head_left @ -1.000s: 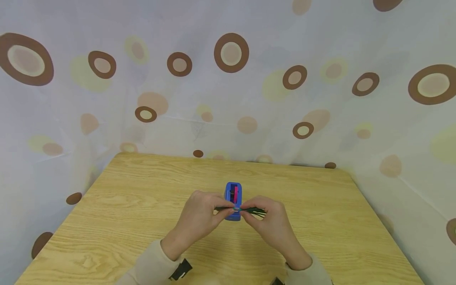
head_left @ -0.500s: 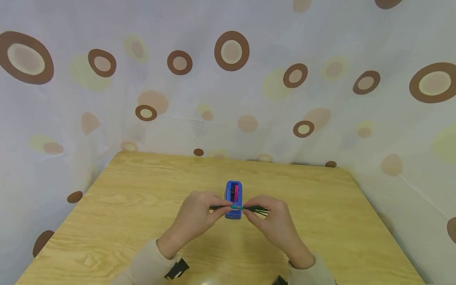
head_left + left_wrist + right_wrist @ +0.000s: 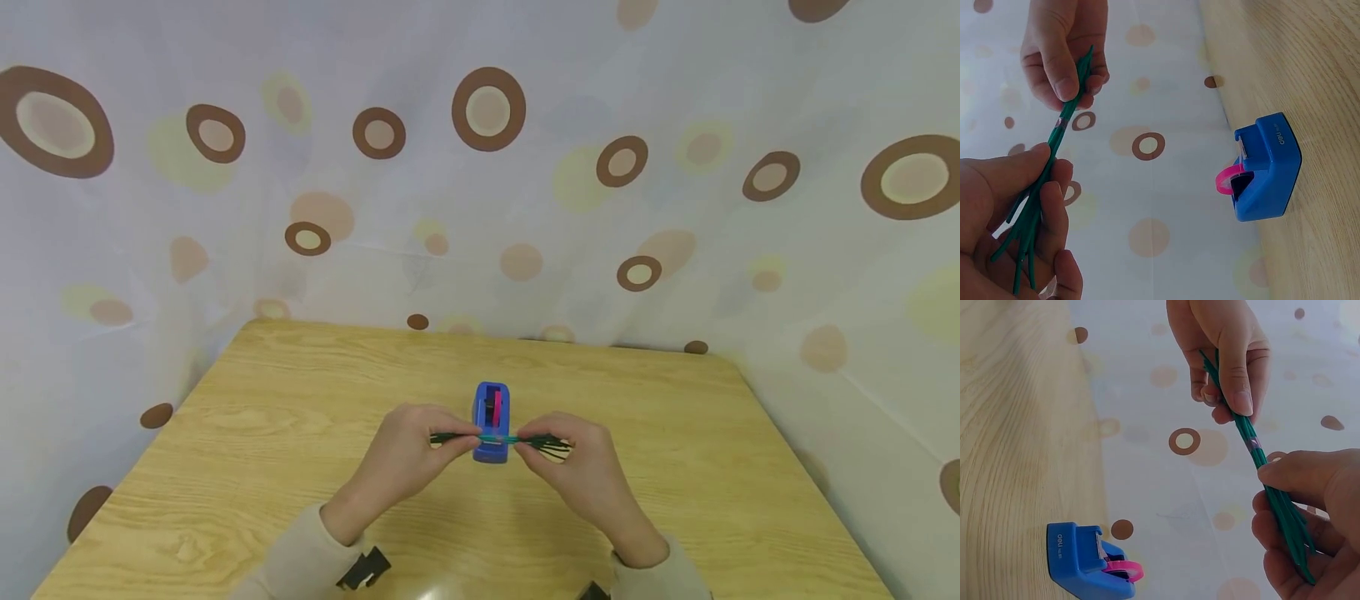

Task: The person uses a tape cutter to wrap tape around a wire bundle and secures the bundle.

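Note:
A thin bundle of green strands [image 3: 1055, 135] stretches between the two hands above the table, loose ends splaying out on both sides. Around its middle runs a short band of shiny tape [image 3: 1252, 444]. My left hand [image 3: 405, 446] pinches the bundle on the left between thumb and fingers. On the right, my right hand [image 3: 588, 467] pinches it just past the tape band. Beyond the hands stands a blue tape dispenser [image 3: 1279, 178] with a pink-cored roll [image 3: 1227, 179] in it; the head view has the bundle crossing in front of its near part.
The wood-grain table [image 3: 315, 383] extends around the dispenser on all sides. A pale curtain with brown circles [image 3: 487, 217] hangs behind the table and along both its sides. Black straps [image 3: 365, 569] show near the sleeve cuffs.
My left hand has shifted left and my right hand slightly right, so the fingertips are farther apart. More of the bundle shows between them. The dispenser stays put.

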Demonstrator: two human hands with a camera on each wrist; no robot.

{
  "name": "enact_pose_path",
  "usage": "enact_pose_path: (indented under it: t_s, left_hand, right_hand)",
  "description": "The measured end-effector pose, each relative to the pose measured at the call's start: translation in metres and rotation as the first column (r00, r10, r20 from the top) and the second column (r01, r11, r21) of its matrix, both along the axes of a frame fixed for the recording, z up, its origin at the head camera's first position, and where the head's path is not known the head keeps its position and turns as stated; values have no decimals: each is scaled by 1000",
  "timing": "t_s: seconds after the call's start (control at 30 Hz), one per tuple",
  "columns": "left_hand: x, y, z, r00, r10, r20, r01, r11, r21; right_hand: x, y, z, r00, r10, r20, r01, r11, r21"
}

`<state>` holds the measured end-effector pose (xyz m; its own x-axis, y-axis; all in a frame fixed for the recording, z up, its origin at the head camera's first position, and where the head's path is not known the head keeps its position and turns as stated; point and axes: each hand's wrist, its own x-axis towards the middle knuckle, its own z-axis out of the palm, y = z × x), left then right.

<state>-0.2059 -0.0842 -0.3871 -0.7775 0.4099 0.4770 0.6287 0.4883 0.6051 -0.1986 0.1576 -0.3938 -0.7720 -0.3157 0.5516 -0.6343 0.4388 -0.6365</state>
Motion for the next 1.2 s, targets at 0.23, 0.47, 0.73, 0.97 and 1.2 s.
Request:
enact_pose_path:
  t_s: [0.23,0.47,0.73,0.97,1.2]
  left_hand:
    - [-1,-4,-5,999,-17,41,16,999,34]
    - [1,-7,-5,997,-26,76,22,998,61]
    - [3,-11,-8,994,-49,100,42,997,66]
    - [6,-15,-13,984,-76,160,69,996,48]
    - [10,-17,-19,974,-87,209,87,996,8]
  right_hand:
    - [0,4,-3,1000,9,-1,-9,1000,9]
    - [4,4,-2,999,7,42,-7,1000,-13]
    - [6,4,-4,997,27,72,-27,1000,-11]
    - [9,7,-11,988,51,143,-54,998,18]
    - [10,8,-21,986,80,143,-87,995,39]
